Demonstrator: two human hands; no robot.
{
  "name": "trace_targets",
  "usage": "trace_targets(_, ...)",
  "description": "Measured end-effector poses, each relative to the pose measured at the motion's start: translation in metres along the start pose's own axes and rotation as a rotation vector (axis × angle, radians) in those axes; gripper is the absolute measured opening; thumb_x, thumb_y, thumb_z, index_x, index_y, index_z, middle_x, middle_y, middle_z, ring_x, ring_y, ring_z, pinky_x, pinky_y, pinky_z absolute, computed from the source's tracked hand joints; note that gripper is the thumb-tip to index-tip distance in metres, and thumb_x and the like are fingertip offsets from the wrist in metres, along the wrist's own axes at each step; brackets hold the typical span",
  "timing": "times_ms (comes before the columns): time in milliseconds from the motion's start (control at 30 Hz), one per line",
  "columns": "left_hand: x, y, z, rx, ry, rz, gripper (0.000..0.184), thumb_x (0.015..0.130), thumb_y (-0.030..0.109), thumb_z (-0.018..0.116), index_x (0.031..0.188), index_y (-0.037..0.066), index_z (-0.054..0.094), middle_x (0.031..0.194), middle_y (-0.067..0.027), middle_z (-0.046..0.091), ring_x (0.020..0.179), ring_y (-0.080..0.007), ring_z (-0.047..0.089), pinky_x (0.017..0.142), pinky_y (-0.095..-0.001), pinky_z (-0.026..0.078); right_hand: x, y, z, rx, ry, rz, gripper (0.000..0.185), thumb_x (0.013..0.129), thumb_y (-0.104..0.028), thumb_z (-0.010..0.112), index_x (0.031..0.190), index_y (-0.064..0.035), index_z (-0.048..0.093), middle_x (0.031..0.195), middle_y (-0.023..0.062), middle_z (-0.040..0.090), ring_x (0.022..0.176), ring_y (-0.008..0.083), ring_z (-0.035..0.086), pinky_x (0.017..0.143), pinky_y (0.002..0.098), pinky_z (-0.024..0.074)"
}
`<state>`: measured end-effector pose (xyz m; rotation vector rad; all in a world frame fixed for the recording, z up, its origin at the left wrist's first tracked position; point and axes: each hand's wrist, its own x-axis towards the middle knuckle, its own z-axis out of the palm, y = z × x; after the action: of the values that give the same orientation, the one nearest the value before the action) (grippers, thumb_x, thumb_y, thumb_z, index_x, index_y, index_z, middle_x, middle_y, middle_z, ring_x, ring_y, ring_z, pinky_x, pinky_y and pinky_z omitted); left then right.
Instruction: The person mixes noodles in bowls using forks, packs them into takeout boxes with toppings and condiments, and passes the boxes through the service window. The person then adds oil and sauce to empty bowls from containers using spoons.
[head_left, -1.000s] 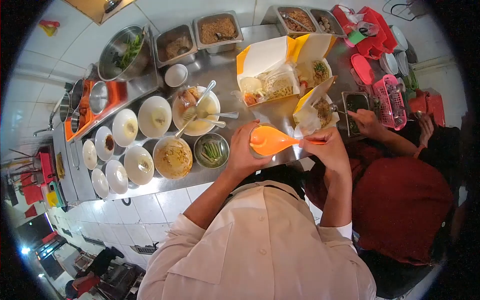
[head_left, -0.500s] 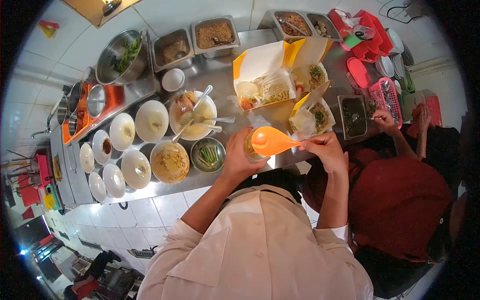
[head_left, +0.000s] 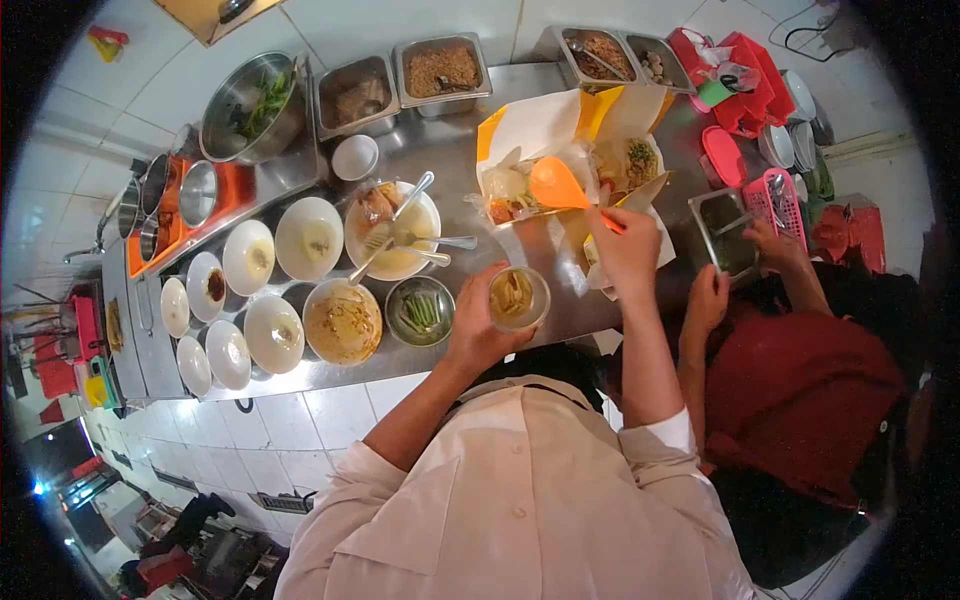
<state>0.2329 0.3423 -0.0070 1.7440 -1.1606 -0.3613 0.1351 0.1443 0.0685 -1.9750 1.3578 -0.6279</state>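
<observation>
My left hand (head_left: 473,325) is wrapped round a small clear tub (head_left: 520,298) with pale yellowish pieces inside. An orange spoon (head_left: 556,184) is gripped by its handle in my right hand (head_left: 630,250), its bowl over an open yellow-and-white takeaway box (head_left: 530,125) of noodles; whether it touches the food I cannot tell. Beside that box stands another open box (head_left: 640,103) with noodles and chopped greens. My right hand and forearm partly cover a third, nearer box (head_left: 652,192). Left of the tub sits a metal bowl of green vegetable pieces (head_left: 419,312).
White bowls (head_left: 273,333) fill the left counter, with a bowl of forks and spoons (head_left: 420,215) nearby. Steel food pans (head_left: 443,70) line the back. At right, a co-worker's hands (head_left: 708,298) are at a steel container (head_left: 727,232), near a pink basket (head_left: 775,205).
My right hand has carried the orange spoon up and away from the tub to above the noodle box. My left hand stays low with the tub. The co-worker's steel container is now tilted.
</observation>
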Motion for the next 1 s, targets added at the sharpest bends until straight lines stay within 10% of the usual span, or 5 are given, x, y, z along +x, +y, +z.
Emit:
trace_targets(400, -0.004, -0.005, -0.012, 0.004, 0.032, -0.043, 0.085, 0.059, 0.02, 0.092, 0.13, 0.0, 0.049, 0.127, -0.0191, 0.057, 0.115, -0.0353, 0.058, 0.1, -0.0403, 0.047, 0.026, 0.022, -0.021, 0.768, 0.008, 0.397, 0.019, 0.085, -0.02, 0.075, 0.084, -0.0008, 0.075, 0.055, -0.0112, 0.044, 0.045, -0.0009, 0.025, 0.044, 0.0228, 0.0149)
trace_targets(567, -0.003, -0.005, -0.01, -0.022, 0.023, -0.054, 0.085, 0.059, 0.021, 0.093, 0.13, 0.0, 0.049, 0.127, -0.0195, 0.057, 0.116, -0.0352, 0.058, 0.1, -0.0406, 0.047, 0.053, 0.057, -0.047, 0.373, 0.246, 0.126, 0.021, 0.085, -0.022, 0.074, 0.087, -0.0011, 0.076, 0.06, 0.0014, 0.062, 0.05, 0.0123, 0.054, 0.05, 0.0267, 0.0398)
trace_targets(633, 0.0, -0.004, -0.008, -0.015, 0.01, -0.024, 0.084, 0.06, 0.021, 0.093, 0.13, 0.0, 0.049, 0.127, -0.0193, 0.057, 0.116, -0.0347, 0.058, 0.1, -0.0405, 0.047, 0.059, 0.042, -0.059, -0.333, 0.233, -0.059, 0.026, 0.082, -0.029, 0.072, 0.09, -0.004, 0.077, 0.075, 0.0134, 0.071, 0.07, 0.0293, 0.07, 0.064, 0.0391, 0.0526)
trace_targets(1000, 0.005, 0.0, -0.006, -0.019, 0.028, -0.053, 0.086, 0.059, 0.022, 0.093, 0.13, 0.0, 0.048, 0.127, -0.019, 0.057, 0.115, -0.0348, 0.057, 0.1, -0.0405, 0.047, 0.033, -0.016, -0.089, -0.584, 0.309, -0.304, 0.028, 0.081, -0.032, 0.071, 0.084, -0.0039, 0.074, 0.081, 0.0171, 0.068, 0.074, 0.0382, 0.066, 0.068, 0.0463, 0.0528)
